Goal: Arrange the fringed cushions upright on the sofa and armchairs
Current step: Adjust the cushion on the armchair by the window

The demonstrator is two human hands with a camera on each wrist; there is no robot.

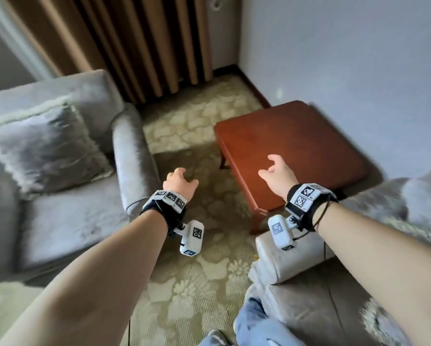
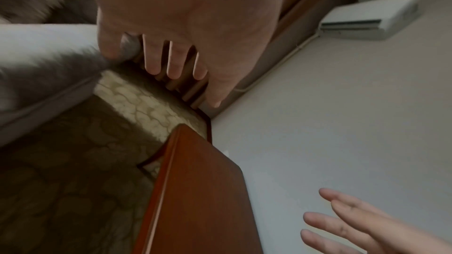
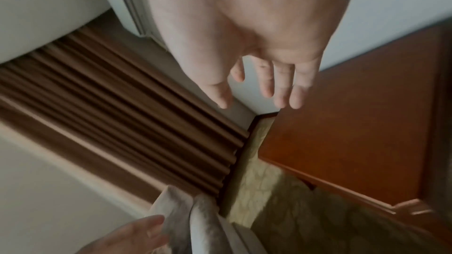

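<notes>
A grey velvet cushion with a pale fringe (image 1: 44,148) leans upright against the back of the grey velvet armchair (image 1: 84,221) at left. The left hand (image 1: 180,182) and right hand (image 1: 278,174) hover over the patterned carpet (image 1: 197,283) and the reddish wooden counter (image 1: 297,146), each grip released, grasping nothing.

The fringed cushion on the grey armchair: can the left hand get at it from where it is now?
Probably yes. The left hand is empty and hovers beside the armchair's arm; only that arm lies between it and the fringed cushion.
</notes>
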